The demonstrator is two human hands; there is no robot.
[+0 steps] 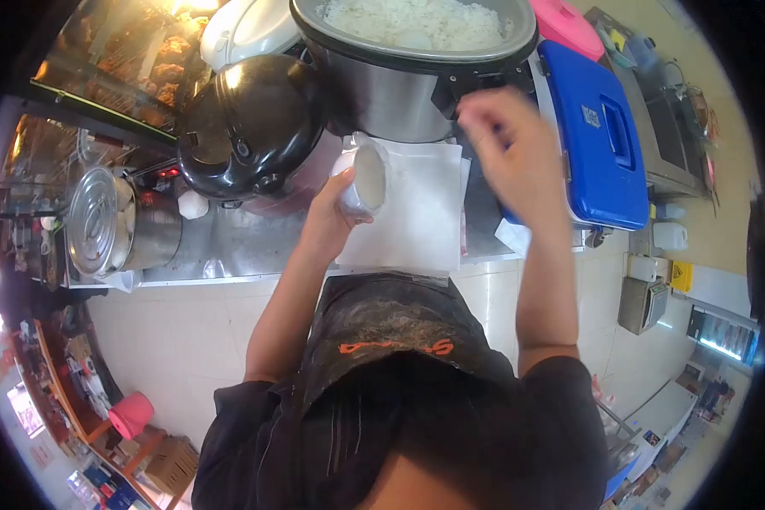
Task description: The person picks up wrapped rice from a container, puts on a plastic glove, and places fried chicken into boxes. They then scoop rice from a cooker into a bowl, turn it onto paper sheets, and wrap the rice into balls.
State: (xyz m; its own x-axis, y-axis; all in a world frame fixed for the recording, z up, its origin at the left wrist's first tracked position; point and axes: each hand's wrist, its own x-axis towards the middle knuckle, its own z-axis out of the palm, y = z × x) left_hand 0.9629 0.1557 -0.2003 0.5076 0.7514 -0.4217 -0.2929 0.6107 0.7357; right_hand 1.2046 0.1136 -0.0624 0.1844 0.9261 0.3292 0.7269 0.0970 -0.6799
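In my left hand (332,204) is a small white cup (369,178), tilted so its round mouth faces right; my fingers are closed around it. Its inside looks pale, and I cannot make out any contents. My right hand (510,149) is raised near the front of the large rice cooker (382,98), its fingers curled and smeared by motion. White rice (416,24) fills that cooker's pot, which has its lid off. Below the cup, a stack of white paper sheets (412,221) lies on the metal counter.
A black-lidded cooker (251,119) stands left of the cup, with a steel pot (149,229) beyond it. To the right sits a blue cooler box (595,140). A lit glass case (136,59) with fried food is at the upper left. The counter's front edge (229,279) runs before me.
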